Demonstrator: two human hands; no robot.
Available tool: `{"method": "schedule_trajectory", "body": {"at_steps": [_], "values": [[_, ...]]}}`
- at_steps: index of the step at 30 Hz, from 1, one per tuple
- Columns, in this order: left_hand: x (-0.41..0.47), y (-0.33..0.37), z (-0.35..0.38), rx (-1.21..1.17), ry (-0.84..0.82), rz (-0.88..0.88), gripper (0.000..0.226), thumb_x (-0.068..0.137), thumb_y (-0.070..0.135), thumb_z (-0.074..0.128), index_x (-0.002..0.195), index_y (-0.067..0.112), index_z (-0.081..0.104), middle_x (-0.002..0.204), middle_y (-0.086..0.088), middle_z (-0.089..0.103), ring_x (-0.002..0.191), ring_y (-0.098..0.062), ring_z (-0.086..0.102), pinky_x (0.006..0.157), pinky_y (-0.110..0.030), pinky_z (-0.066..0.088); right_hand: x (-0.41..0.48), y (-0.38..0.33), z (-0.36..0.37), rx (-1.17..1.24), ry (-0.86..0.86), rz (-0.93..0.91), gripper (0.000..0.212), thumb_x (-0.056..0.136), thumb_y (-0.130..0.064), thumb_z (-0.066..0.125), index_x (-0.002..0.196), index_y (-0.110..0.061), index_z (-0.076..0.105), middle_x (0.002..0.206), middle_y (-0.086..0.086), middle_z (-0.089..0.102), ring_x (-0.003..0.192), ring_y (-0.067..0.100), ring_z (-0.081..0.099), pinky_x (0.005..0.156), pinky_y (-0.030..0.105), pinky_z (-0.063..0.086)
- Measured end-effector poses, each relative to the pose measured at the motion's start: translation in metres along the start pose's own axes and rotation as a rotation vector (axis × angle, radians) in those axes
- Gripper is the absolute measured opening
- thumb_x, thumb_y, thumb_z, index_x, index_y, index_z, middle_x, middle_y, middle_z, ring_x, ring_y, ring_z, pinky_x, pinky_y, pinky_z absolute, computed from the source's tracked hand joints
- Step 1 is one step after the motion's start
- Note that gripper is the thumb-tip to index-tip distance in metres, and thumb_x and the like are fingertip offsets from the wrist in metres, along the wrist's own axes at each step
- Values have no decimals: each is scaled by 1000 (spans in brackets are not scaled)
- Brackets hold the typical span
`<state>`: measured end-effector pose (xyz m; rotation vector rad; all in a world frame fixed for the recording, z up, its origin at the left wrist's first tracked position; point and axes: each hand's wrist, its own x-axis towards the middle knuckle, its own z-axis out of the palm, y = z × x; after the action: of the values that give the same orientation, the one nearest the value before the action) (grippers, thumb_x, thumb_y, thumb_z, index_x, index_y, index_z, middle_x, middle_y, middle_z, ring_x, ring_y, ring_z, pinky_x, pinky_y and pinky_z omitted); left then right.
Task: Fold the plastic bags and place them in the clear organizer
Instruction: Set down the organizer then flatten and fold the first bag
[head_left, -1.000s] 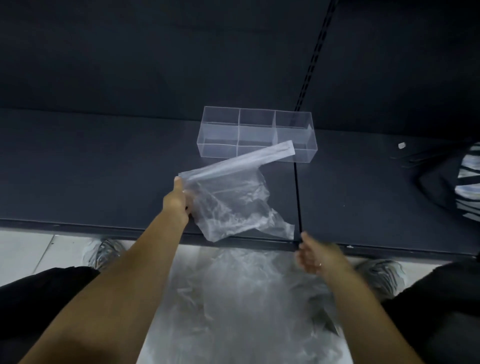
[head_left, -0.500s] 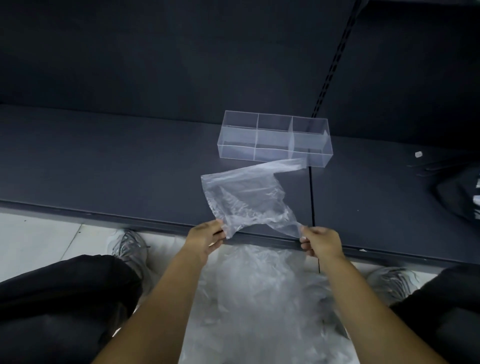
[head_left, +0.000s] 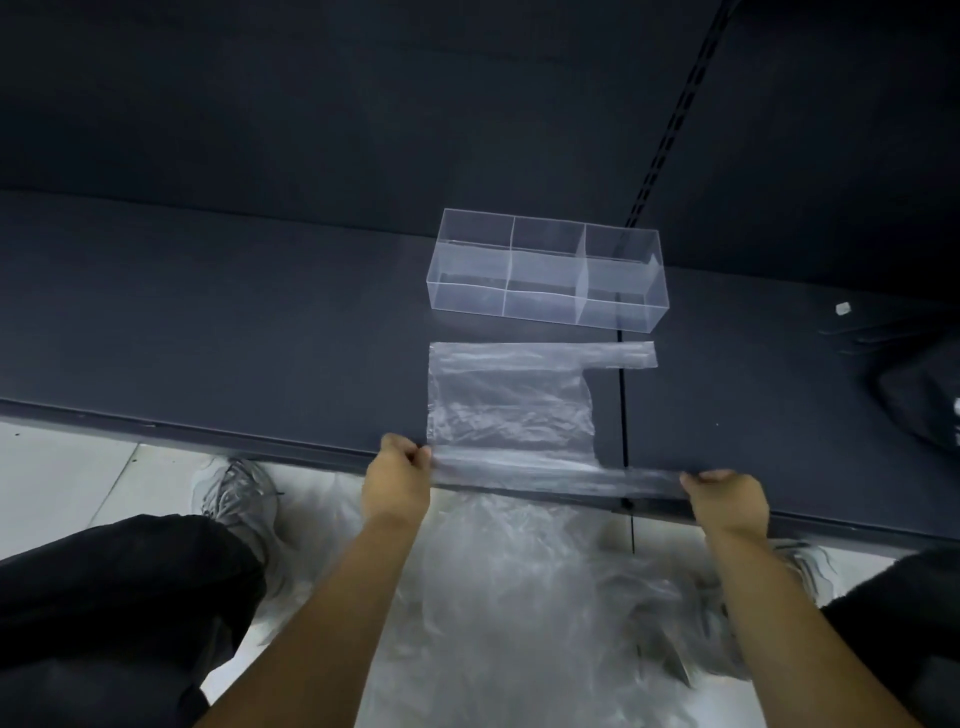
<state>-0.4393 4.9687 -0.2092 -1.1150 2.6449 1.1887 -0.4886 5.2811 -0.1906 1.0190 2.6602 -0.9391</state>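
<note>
A clear plastic bag (head_left: 509, 400) lies spread flat on the dark shelf (head_left: 234, 332), its two handle strips stretching to the right. My left hand (head_left: 397, 475) pinches the bag's near left corner at the shelf's front edge. The end of the near handle strip is pinched by my right hand (head_left: 724, 496), and the strip is pulled taut between both hands. Just behind the bag stands the clear organizer (head_left: 550, 273), with three compartments that look empty. A heap of more clear bags (head_left: 545, 613) lies on the floor between my feet.
A dark object with striped fabric (head_left: 924, 410) sits at the shelf's right edge, a small white scrap (head_left: 842, 308) behind it. A vertical seam (head_left: 622, 415) splits the shelf near the bag's right side. My knees and grey shoes flank the heap on the tiled floor.
The crumpled bag, held first in my left hand, was taken at its near edge by both hands and pulled out flat on the shelf. My right hand moved right along the handle strip.
</note>
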Motion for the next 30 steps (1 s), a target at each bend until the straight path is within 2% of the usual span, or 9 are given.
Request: {"method": "schedule_trajectory", "body": {"at_steps": [2,4,7,10,13,16,19,25,30], "values": [[1,3,0,73,203,122,16,92,17,58,102,6,55,102,-19,62,95,-39,58,78,-41,43,-13,-14,12,-30,244,-53,31,84,-15,65,110,0,58,114,28,56,106,45,54,86,49,43],[6,11,5,191,321,356,18,89,5,57,107,2,60,104,-20,60,95,-41,56,81,-46,45,-34,-39,34,-33,386,-303,37,82,-11,64,118,-4,57,121,25,52,113,44,49,90,51,39],[30,30,19,347,122,601,43,92,2,47,134,2,48,141,-20,46,131,-37,41,111,-46,28,-73,-85,87,-3,115,-754,43,92,-11,55,134,-6,51,141,15,47,133,32,39,112,45,30],[67,39,35,636,-61,653,62,101,27,28,152,9,-1,161,-6,-2,148,-20,-7,119,-40,-6,-87,-129,139,-133,-135,-958,50,102,-25,36,149,-14,28,157,5,25,147,19,14,121,38,5],[88,29,44,865,-121,650,73,97,44,20,144,12,-26,158,-5,-22,145,-20,-22,119,-44,-8,-64,-145,168,-339,-248,-950,57,102,-44,20,154,-22,11,162,-1,5,148,14,-6,118,33,-13],[90,22,48,756,-73,674,64,92,46,-2,147,16,-17,157,1,-18,146,-15,-16,119,-41,-9,-25,-127,162,-544,-226,-958,70,94,-63,4,153,-26,-1,161,-1,-10,146,16,-18,117,39,-17],[91,22,49,700,-61,670,67,92,48,-2,152,17,-6,158,3,-12,146,-12,-12,119,-41,-8,17,-97,135,-626,-115,-871,77,88,-66,-7,153,-25,-6,160,0,-12,146,18,-18,116,40,-16],[89,28,44,747,-104,637,64,98,46,9,152,16,-9,161,-1,-12,146,-15,-15,119,-40,-11,57,-57,70,-557,66,-511,68,99,-49,22,153,-11,7,161,11,3,148,26,0,119,47,0],[45,37,36,526,88,650,54,100,26,25,149,4,23,158,-12,18,147,-24,13,120,-42,3,-39,-79,99,-314,72,-778,58,100,-31,39,150,-6,25,158,13,18,147,28,12,119,45,6]]}}
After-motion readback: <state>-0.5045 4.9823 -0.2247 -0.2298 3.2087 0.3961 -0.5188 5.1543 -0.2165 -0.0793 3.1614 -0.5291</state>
